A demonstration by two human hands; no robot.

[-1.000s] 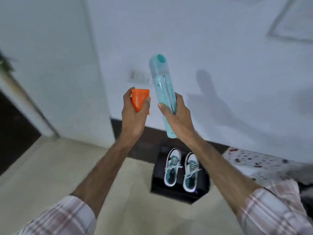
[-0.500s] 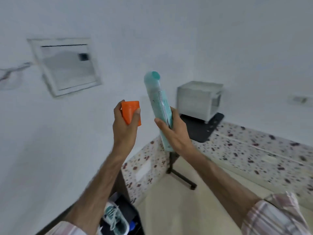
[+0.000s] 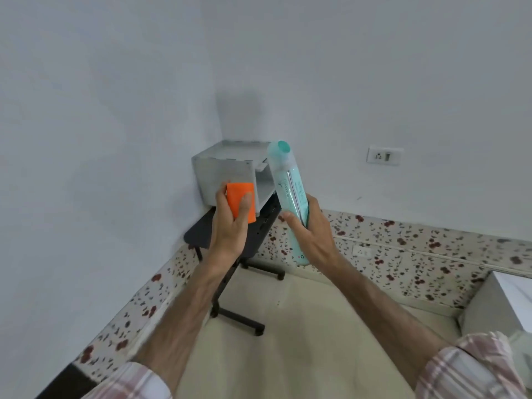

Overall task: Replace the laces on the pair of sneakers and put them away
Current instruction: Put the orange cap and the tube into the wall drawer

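My left hand grips a small orange block between thumb and fingers, held up at chest height. My right hand holds a long teal tube-shaped package upright, its rounded cap pointing up. The two hands are close together, a little apart. The sneakers are out of view in the head view.
A white open-fronted box stands on a small black wheeled table in the room's corner, straight ahead. A speckled skirting runs along both walls. A wall socket is at the right. A white box's corner is at the right edge.
The view has swung to the right, from the sneakers on the black box to the corner table. Both hands keep their hold on the orange block and the teal package.
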